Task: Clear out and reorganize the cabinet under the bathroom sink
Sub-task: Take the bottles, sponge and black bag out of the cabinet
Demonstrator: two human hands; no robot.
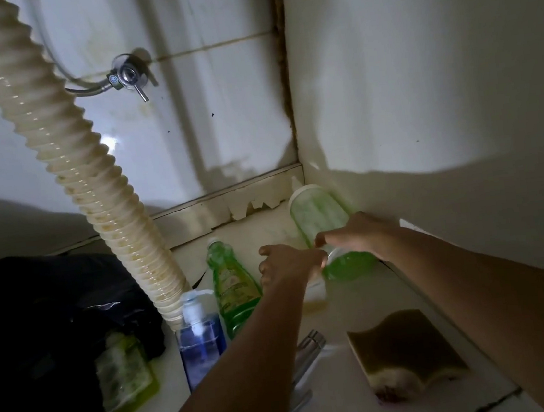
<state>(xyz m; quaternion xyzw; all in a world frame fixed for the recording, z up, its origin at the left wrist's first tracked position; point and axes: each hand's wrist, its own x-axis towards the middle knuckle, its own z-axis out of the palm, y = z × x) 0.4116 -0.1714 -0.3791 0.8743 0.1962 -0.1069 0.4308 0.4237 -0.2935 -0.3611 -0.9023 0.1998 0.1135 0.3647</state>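
Item: translucent green plastic bottle with white cap, lying tilted in the cabinet's back right corner.
Axis: cap far, base near.
Hands: right hand grips it; left hand pinches its near end.

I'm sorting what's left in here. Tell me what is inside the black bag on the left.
From the black bag a green-and-white scrubbing pad sticks out at its open edge. The dark plastic covers everything deeper, so any other contents cannot be seen.

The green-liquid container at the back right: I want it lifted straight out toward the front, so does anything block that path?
The sponge and a metal tap part lie on the cabinet floor in front of the green-liquid container; lifted over them, nothing visible blocks it.
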